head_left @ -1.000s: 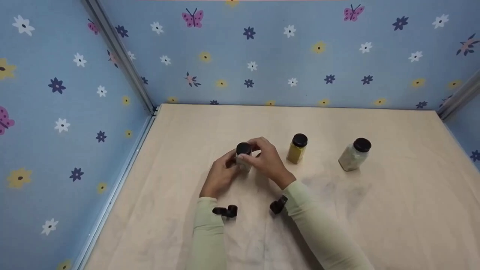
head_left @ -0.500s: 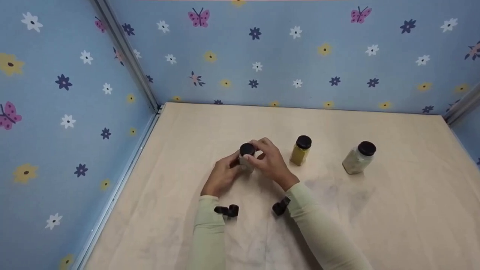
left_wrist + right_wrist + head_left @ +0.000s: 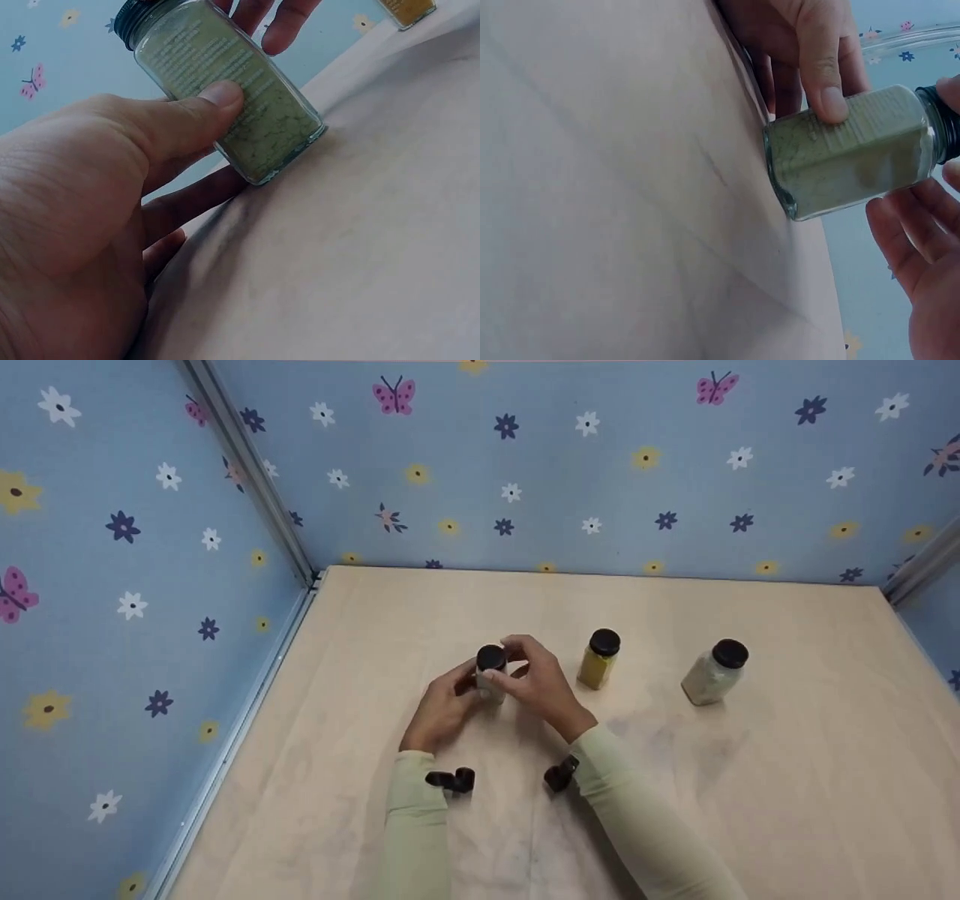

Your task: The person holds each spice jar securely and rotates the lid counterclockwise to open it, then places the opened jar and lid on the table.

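A square glass spice jar (image 3: 491, 682) of green powder stands between both hands, its black lid (image 3: 491, 658) uppermost. Printed lettering covers one side of the glass (image 3: 225, 82). My left hand (image 3: 442, 705) grips the jar's lower body, thumb across the lettered face and fingers behind. From the other side, my right hand (image 3: 544, 686) has its thumb and a finger at the lid, pinching it. Its remaining fingers (image 3: 907, 232) extend beside the glass. The jar's base is down at the cloth.
Right of the hands stands a smaller jar of yellow powder (image 3: 596, 669) with a black lid. Farther right is a larger jar of pale contents (image 3: 709, 681). A beige cloth (image 3: 810, 780) covers the table, and blue patterned panels (image 3: 562, 472) rise behind and at the sides.
The head view has shifted slightly. Both hands keep nearly the same hold on the jar and its lid, and the other jars stay in place.
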A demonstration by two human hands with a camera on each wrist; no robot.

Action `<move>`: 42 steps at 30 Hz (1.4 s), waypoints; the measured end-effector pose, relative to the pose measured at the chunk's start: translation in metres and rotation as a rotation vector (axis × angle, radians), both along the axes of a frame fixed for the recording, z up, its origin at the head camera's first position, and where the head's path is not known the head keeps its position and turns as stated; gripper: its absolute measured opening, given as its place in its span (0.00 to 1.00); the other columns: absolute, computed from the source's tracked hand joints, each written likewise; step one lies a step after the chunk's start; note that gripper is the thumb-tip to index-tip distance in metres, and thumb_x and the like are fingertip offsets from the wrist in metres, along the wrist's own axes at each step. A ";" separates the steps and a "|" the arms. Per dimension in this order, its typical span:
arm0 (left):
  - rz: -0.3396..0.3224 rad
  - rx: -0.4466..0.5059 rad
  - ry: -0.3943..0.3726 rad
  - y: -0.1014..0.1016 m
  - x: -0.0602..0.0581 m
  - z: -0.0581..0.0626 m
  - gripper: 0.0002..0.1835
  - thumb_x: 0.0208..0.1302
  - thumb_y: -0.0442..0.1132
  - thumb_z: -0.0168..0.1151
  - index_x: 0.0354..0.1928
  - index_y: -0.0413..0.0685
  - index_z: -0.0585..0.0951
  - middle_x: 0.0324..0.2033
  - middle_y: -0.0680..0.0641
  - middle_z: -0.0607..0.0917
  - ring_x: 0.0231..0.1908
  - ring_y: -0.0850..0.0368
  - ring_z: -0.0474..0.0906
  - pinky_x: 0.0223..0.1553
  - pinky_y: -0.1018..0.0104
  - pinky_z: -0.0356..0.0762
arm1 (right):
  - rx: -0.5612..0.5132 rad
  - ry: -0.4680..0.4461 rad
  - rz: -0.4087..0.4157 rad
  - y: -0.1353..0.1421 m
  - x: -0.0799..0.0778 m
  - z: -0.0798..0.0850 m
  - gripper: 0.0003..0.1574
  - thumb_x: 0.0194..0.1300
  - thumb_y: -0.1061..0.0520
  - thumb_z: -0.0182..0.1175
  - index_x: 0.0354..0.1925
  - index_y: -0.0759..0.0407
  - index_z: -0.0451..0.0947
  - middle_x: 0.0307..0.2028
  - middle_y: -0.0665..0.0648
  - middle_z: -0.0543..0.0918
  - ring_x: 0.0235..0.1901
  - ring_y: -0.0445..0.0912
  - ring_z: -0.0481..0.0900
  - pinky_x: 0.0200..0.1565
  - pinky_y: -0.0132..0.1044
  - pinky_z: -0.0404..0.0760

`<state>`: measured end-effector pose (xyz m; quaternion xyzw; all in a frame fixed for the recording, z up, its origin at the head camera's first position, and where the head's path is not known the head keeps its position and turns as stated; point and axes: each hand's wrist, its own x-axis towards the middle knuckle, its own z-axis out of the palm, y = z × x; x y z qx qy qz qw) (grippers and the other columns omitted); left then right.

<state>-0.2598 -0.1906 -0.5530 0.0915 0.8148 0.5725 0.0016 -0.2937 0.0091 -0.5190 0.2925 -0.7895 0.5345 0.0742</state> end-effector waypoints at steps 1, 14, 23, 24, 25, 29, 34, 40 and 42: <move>0.005 -0.005 0.003 0.000 0.000 0.000 0.31 0.68 0.42 0.66 0.72 0.66 0.71 0.63 0.57 0.78 0.60 0.60 0.75 0.65 0.58 0.67 | -0.003 -0.003 -0.010 -0.001 0.000 0.000 0.29 0.64 0.45 0.69 0.57 0.57 0.76 0.47 0.52 0.80 0.47 0.44 0.79 0.42 0.51 0.83; 0.003 -0.069 0.003 -0.001 0.001 -0.001 0.31 0.70 0.46 0.64 0.73 0.68 0.68 0.64 0.57 0.77 0.63 0.63 0.72 0.67 0.60 0.65 | 0.067 0.057 -0.045 -0.003 -0.001 -0.003 0.23 0.69 0.42 0.64 0.57 0.49 0.80 0.44 0.50 0.77 0.45 0.49 0.78 0.38 0.45 0.82; -0.003 -0.029 -0.018 0.001 -0.001 0.003 0.32 0.68 0.40 0.65 0.72 0.65 0.70 0.62 0.55 0.79 0.61 0.59 0.75 0.65 0.56 0.67 | 0.070 0.048 0.008 0.005 -0.003 0.000 0.29 0.70 0.49 0.64 0.65 0.57 0.75 0.46 0.53 0.78 0.46 0.48 0.79 0.40 0.46 0.84; 0.005 -0.026 -0.025 0.001 -0.001 0.003 0.31 0.68 0.39 0.65 0.72 0.65 0.71 0.60 0.55 0.80 0.60 0.60 0.75 0.65 0.57 0.67 | 0.061 0.042 0.009 0.005 -0.003 0.001 0.30 0.69 0.49 0.64 0.65 0.57 0.75 0.47 0.53 0.79 0.46 0.47 0.79 0.41 0.46 0.84; 0.012 -0.026 -0.028 0.000 -0.001 0.003 0.31 0.68 0.39 0.65 0.71 0.64 0.72 0.59 0.55 0.81 0.59 0.60 0.76 0.65 0.57 0.68 | 0.054 0.037 0.009 0.005 -0.002 0.000 0.30 0.69 0.50 0.64 0.65 0.58 0.75 0.47 0.54 0.80 0.47 0.47 0.80 0.41 0.46 0.84; 0.030 -0.018 -0.032 -0.003 -0.001 0.002 0.30 0.68 0.37 0.64 0.70 0.61 0.73 0.58 0.55 0.82 0.59 0.60 0.76 0.65 0.57 0.67 | 0.034 0.020 0.003 0.005 0.000 0.001 0.27 0.69 0.51 0.65 0.62 0.59 0.76 0.49 0.53 0.82 0.48 0.45 0.81 0.43 0.47 0.84; 0.044 -0.004 -0.038 -0.004 -0.001 0.001 0.28 0.67 0.37 0.66 0.69 0.58 0.75 0.58 0.54 0.82 0.59 0.59 0.76 0.65 0.58 0.67 | 0.011 0.003 0.003 0.001 0.003 0.002 0.27 0.69 0.51 0.65 0.60 0.63 0.76 0.52 0.54 0.82 0.50 0.44 0.82 0.44 0.46 0.84; 0.082 0.011 -0.033 0.000 -0.002 0.001 0.28 0.63 0.40 0.71 0.66 0.60 0.77 0.53 0.55 0.83 0.55 0.59 0.78 0.62 0.57 0.71 | -0.021 -0.023 -0.022 -0.007 0.008 0.003 0.28 0.66 0.46 0.68 0.58 0.58 0.75 0.50 0.54 0.82 0.52 0.45 0.81 0.46 0.47 0.84; 0.090 0.014 -0.023 0.002 -0.003 0.002 0.27 0.63 0.42 0.72 0.65 0.60 0.78 0.51 0.55 0.84 0.53 0.59 0.78 0.60 0.57 0.72 | -0.035 -0.032 -0.044 -0.009 0.009 0.004 0.28 0.65 0.45 0.69 0.56 0.58 0.74 0.49 0.53 0.81 0.52 0.45 0.81 0.46 0.46 0.84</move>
